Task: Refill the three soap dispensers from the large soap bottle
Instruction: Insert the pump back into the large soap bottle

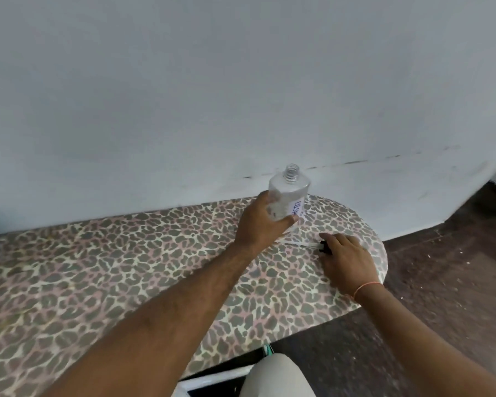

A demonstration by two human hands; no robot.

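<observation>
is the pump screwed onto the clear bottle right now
No: the clear bottle has a bare threaded neck, and the pump lies on the table under the right hand.

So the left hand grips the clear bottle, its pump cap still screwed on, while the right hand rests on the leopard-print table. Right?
Not quite: in the head view the clear bottle in the left hand has a bare, open threaded neck.

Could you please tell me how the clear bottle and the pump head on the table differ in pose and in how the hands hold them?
The clear bottle stands upright with its threaded neck open; the pump head lies flat, its thin tube pointing left. The left hand grips the bottle around its body, while the right hand lies over the pump, hiding how it holds it. Both are on the leopard-print table.
</observation>
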